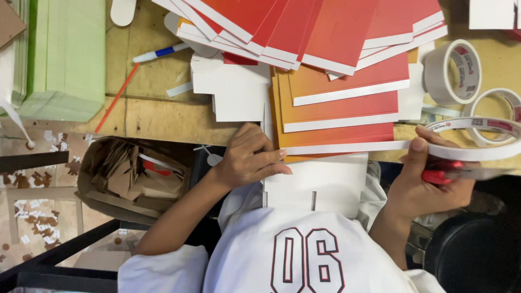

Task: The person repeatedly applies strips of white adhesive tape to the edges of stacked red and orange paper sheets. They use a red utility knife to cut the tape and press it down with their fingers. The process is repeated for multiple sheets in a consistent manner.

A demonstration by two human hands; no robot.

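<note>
I see the left hand (247, 160) w/ fingers bent, pressing flat on the orange-red card stack (339, 108) at the table edge, gripping nothing. The right hand (426, 187) is closed around a tape roll (483, 138) and red scissors (442, 172); a tape strip (347, 147) runs along the bottom card.

Red-to-orange card sheets (342, 103) with white lower bands are lying just beyond the left hand (247, 157) fingers (271, 154). A white strip of tape (347, 146) is running from those fingertips to the right hand (423, 187), whose fingers are wrapping red-handled scissors (442, 171). Left of the fingers, a pale green stack (65, 54) is showing beside a white-and-blue pen (160, 53).
</note>
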